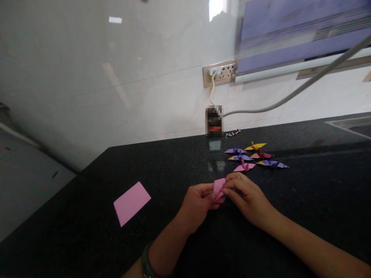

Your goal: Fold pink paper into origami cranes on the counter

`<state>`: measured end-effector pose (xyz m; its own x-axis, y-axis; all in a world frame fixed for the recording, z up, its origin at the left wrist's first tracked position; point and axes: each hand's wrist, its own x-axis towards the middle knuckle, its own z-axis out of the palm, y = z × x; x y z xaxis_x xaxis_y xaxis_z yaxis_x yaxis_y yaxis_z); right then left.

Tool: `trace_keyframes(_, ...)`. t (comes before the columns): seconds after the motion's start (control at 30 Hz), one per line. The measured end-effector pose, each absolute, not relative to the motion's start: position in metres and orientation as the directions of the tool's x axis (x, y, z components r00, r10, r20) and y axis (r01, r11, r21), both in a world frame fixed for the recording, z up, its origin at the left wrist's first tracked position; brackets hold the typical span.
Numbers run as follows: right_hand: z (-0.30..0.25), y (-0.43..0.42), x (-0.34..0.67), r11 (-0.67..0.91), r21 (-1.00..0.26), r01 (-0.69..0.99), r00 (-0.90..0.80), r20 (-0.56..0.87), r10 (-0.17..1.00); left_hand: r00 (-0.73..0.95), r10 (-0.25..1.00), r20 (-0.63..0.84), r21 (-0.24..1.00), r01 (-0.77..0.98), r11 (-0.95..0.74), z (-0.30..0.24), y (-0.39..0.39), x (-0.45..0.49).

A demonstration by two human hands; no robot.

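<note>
A small folded piece of pink paper [218, 187] is held between both hands just above the black countertop [87, 216]. My left hand [198, 202] pinches its lower left side, fingers curled. From the right, my right hand [246, 195] grips its upper edge with fingertips pressed together. A flat pink paper sheet [131, 202] lies on the counter to the left of my hands.
Several finished paper cranes [255, 157] in purple, yellow and pink sit behind my hands. A small dark device [214, 121] stands against the white wall under a socket strip [219, 73], with a cable. A sink edge [348, 123] shows at far right.
</note>
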<state>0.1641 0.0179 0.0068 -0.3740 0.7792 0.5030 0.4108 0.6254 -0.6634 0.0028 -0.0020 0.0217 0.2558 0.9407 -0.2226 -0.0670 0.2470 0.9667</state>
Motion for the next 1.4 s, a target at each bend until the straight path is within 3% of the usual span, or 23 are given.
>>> trace_keyframes(0.27,0.007,0.018,0.163,0.59,-0.687,0.424,-0.359,0.47,0.806,0.295,0.946,-0.133,0.98,-0.101,0.17,0.022,-0.004,0.005)
trace_keyframes(0.47,0.006,0.014,0.16,0.557,-0.725,0.406,-0.355,0.436,0.827,0.082,0.993,-0.088,0.993,-0.073,0.094,0.016,-0.001,0.004)
trace_keyframes(0.57,0.007,0.011,0.16,0.489,-0.787,0.376,-0.281,0.406,0.87,0.065,0.993,-0.101,0.993,-0.046,0.105,0.017,0.0,0.002)
trace_keyframes(0.67,0.008,0.01,0.161,0.352,-0.884,0.307,-0.234,0.289,0.928,0.128,0.988,-0.089,0.996,0.023,0.087,0.018,0.0,0.0)
trace_keyframes(0.77,0.01,0.012,0.161,0.207,-0.948,0.242,-0.374,0.106,0.922,0.172,0.985,-0.02,0.998,0.064,0.009,0.017,-0.001,-0.003)
trace_keyframes(0.9,0.01,0.012,0.158,0.043,-0.986,0.161,-0.46,-0.037,0.887,0.162,0.987,-0.004,0.998,-0.068,0.015,0.017,0.001,-0.005)
trace_keyframes(1.13,0.009,0.006,0.151,-0.042,-0.999,-0.01,-0.387,-0.035,0.922,0.218,0.975,-0.049,0.983,-0.161,0.085,0.02,0.0,-0.002)
trace_keyframes(1.4,0.012,0.003,0.149,-0.008,-1.0,0.011,-0.346,-0.011,0.938,0.202,0.974,-0.102,0.972,-0.19,0.141,0.017,0.0,0.001)
